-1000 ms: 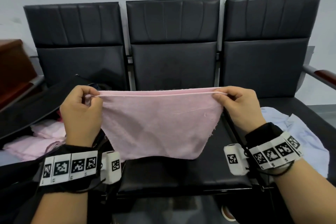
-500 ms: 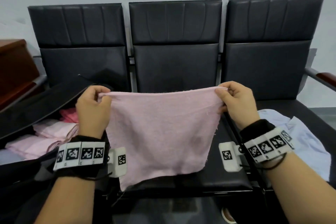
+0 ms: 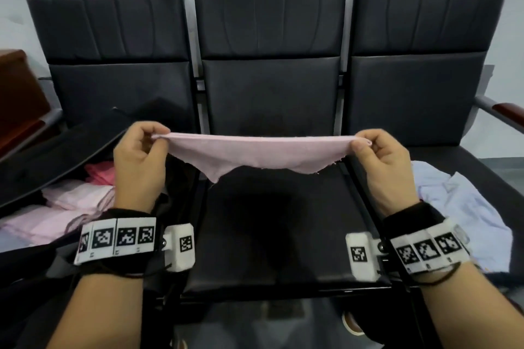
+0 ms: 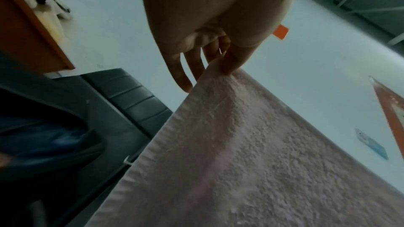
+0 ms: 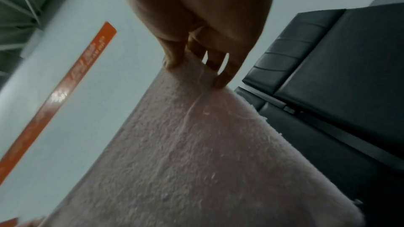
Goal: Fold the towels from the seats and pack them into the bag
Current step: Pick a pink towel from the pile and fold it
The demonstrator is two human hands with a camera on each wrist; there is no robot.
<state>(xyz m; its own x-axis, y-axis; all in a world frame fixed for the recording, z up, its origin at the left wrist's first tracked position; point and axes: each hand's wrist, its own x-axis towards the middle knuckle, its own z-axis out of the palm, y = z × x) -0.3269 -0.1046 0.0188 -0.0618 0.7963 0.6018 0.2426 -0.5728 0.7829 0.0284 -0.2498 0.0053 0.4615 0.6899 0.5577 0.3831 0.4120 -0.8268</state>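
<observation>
Left hand (image 3: 139,161) and right hand (image 3: 380,167) pinch a pink towel (image 3: 255,154) taut by its corners above the middle seat (image 3: 272,235).

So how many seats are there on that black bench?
3, side by side. The left seat has the open bag on it, the middle seat lies under the held pink towel, and the right seat holds a pale blue cloth.
</observation>
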